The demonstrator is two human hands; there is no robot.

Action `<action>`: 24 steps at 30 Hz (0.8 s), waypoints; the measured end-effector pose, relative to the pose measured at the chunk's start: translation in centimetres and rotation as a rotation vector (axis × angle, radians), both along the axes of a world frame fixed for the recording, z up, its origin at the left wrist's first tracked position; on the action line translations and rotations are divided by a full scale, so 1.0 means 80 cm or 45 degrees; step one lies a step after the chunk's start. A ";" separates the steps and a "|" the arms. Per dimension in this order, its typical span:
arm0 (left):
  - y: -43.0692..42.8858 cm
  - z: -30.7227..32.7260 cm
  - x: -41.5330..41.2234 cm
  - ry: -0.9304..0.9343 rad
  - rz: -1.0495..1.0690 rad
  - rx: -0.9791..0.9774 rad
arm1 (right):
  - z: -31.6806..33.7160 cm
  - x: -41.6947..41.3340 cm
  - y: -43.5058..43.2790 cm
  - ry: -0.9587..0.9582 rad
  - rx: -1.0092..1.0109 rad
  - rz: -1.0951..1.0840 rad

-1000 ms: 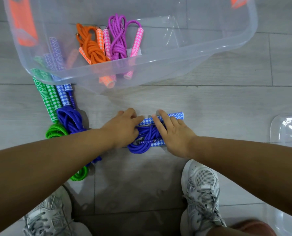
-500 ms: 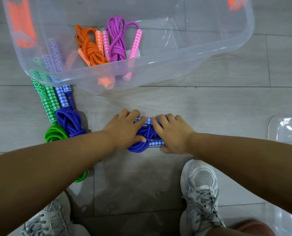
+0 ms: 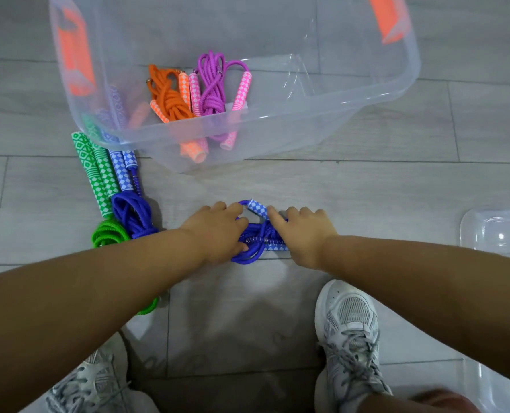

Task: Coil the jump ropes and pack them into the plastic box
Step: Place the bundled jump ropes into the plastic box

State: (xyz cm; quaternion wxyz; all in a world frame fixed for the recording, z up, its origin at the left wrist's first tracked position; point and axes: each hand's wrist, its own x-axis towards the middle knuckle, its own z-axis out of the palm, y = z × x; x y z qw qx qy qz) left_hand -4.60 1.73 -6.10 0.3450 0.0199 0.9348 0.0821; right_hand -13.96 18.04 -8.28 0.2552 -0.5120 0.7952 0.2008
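Observation:
A coiled blue jump rope (image 3: 258,242) with blue-and-white checked handles lies on the grey floor in front of me. My left hand (image 3: 218,231) grips its left side, fingers curled over the rope. My right hand (image 3: 299,234) grips its right side over the handles. The clear plastic box (image 3: 307,114) stands behind, holding a coiled orange rope (image 3: 167,96) and a coiled purple rope (image 3: 212,84) with pink handles.
Left of the box lie a green jump rope (image 3: 98,174) and another blue jump rope (image 3: 131,210), both coiled. The clear lid (image 3: 498,231) lies at the right edge. My two grey sneakers (image 3: 349,332) stand below the hands.
Both hands have closed in on the blue rope bundle; the long handle that stuck out to the right is now mostly covered by my right hand.

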 end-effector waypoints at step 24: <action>-0.011 -0.030 0.022 0.141 -0.310 -0.074 | -0.010 0.008 0.001 -0.124 -0.113 -0.131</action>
